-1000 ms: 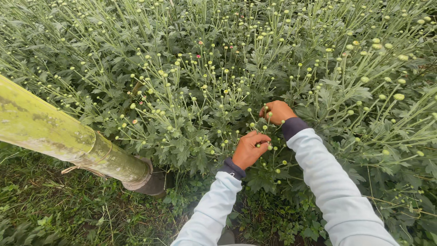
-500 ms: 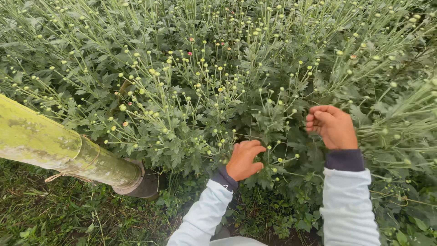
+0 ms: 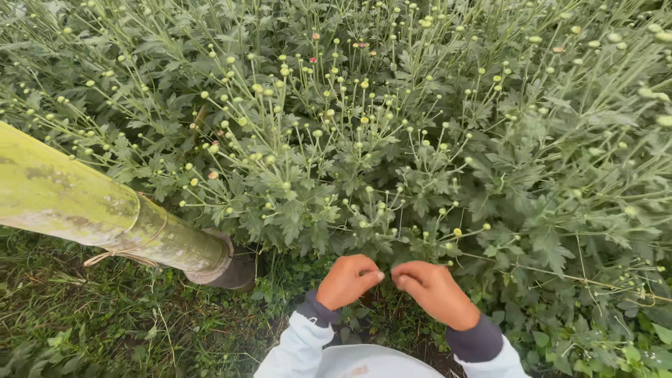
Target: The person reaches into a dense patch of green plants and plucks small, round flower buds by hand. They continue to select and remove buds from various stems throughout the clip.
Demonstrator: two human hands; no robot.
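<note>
Both hands are pinching together at the near foot of the chrysanthemum plant (image 3: pixel 364 203). The left hand (image 3: pixel 346 280) and right hand (image 3: pixel 434 290) are curled almost shut, fingertips nearly touching; I cannot tell what they are gripping. Pinching gently, close under one green bud (image 3: pixel 457 232), works best. A bamboo pole (image 3: pixel 91 210) is lying left.

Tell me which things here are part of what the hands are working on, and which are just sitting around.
In hand:
- left hand and right hand, fingertips nearly meeting, low at the front of the bed
- budded flower plants, green buds on thin stems, right above the hands

Just there:
- mossy green bamboo pole, lying at the left
- twine tied around it
- grass under the pole
</note>
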